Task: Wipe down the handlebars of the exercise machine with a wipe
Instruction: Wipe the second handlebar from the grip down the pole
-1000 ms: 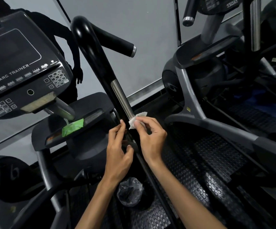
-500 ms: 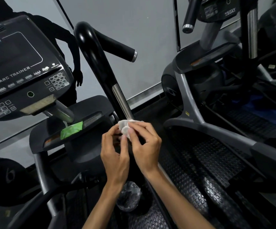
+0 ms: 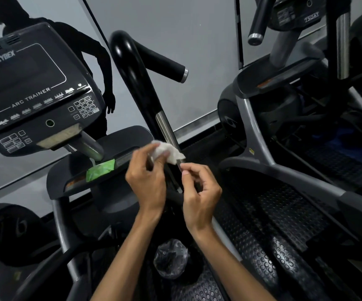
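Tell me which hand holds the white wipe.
The left hand pinches the crumpled white wipe; the right hand is curled beside it, empty.

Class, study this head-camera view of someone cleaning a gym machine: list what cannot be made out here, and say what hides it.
Head view only:
- Handlebar: its lower run is hidden behind the wipe and both hands.
- Left hand: motion-blurred, so its hold on the wipe is unclear.
- Right hand: whether its fingertips pinch anything is too small to tell.
- Console: keypad labels too small; left side cut off by the edge.
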The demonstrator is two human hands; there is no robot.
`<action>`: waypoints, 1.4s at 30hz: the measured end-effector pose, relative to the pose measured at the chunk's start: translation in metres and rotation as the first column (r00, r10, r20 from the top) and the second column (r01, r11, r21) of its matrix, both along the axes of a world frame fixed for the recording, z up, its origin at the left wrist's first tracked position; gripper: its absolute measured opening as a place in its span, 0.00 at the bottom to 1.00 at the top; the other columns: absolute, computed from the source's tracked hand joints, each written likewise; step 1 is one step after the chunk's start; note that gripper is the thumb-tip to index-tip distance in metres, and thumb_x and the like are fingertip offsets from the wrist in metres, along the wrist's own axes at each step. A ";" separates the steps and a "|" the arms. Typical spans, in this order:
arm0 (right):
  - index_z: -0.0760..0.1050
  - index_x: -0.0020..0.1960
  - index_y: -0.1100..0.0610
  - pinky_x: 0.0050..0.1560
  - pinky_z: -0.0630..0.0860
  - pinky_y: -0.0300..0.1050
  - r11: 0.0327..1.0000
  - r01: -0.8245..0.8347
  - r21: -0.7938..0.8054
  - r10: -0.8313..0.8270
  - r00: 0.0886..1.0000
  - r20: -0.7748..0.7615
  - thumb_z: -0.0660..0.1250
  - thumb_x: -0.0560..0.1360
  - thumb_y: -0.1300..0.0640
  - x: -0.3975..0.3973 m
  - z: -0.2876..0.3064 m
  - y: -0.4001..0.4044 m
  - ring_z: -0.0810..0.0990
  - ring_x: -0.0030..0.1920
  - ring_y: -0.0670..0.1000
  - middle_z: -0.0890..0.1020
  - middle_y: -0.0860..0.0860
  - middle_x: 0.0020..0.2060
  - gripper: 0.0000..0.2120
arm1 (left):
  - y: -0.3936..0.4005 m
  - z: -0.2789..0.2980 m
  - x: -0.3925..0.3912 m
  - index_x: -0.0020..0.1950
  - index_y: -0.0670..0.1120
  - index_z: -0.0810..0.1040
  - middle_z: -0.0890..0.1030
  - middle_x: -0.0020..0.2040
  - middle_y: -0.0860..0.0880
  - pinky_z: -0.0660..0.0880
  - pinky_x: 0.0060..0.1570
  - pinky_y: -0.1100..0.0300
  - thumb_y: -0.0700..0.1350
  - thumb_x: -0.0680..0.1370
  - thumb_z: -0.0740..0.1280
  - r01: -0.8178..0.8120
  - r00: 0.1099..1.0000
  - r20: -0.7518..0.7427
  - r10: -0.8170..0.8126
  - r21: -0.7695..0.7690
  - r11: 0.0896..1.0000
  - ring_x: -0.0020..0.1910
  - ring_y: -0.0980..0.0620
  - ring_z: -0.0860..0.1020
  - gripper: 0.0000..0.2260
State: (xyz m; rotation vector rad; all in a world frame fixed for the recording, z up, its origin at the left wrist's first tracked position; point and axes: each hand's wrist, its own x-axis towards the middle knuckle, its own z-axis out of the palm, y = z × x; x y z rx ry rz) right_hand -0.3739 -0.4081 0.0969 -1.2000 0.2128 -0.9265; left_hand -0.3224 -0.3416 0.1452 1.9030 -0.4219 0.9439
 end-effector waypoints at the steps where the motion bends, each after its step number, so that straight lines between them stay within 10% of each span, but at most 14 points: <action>1: 0.85 0.48 0.55 0.47 0.75 0.36 1.000 0.016 0.007 -0.016 1.000 -0.009 0.67 0.75 0.65 0.001 0.001 0.000 0.82 0.47 0.51 0.84 0.45 0.45 0.09 | 0.001 0.010 0.008 0.53 0.45 0.83 0.80 0.48 0.51 0.76 0.43 0.59 0.42 0.74 0.76 -0.023 0.999 0.033 0.024 -0.015 1.000 0.44 0.57 0.77 0.09; 18: 0.84 0.50 0.54 0.48 0.77 0.39 1.000 0.012 -0.008 -0.011 1.000 0.020 0.69 0.75 0.64 0.024 0.035 -0.005 0.81 0.51 0.51 0.82 0.42 0.46 0.08 | -0.008 0.028 0.016 0.48 0.40 0.84 0.81 0.44 0.50 0.73 0.41 0.69 0.41 0.75 0.75 -0.091 0.980 0.175 0.095 -0.034 0.995 0.41 0.65 0.76 0.05; 23: 0.84 0.51 0.55 0.51 0.80 0.50 0.999 0.001 -0.034 0.000 1.000 0.026 0.69 0.76 0.64 0.029 0.042 -0.010 0.81 0.50 0.51 0.82 0.45 0.47 0.08 | 0.002 0.026 0.021 0.47 0.42 0.82 0.82 0.43 0.50 0.77 0.39 0.52 0.46 0.78 0.72 -0.101 0.991 0.080 0.103 -0.030 0.994 0.39 0.52 0.78 0.07; 30: 0.83 0.52 0.55 0.51 0.79 0.44 0.999 0.011 -0.038 -0.009 0.998 0.060 0.69 0.76 0.65 0.027 0.053 -0.006 0.81 0.51 0.50 0.81 0.46 0.49 0.09 | -0.013 0.039 0.017 0.47 0.40 0.82 0.78 0.41 0.48 0.66 0.37 0.72 0.42 0.78 0.72 -0.153 0.971 0.192 0.141 0.048 0.987 0.36 0.59 0.71 0.05; 42: 0.83 0.57 0.56 0.57 0.79 0.45 0.994 -0.048 -0.096 0.057 0.995 0.085 0.66 0.79 0.66 0.030 0.056 -0.009 0.81 0.56 0.49 0.82 0.48 0.53 0.11 | -0.003 0.036 0.022 0.44 0.40 0.81 0.80 0.41 0.48 0.75 0.38 0.59 0.44 0.78 0.72 -0.088 0.987 0.135 0.082 0.032 0.996 0.39 0.54 0.78 0.08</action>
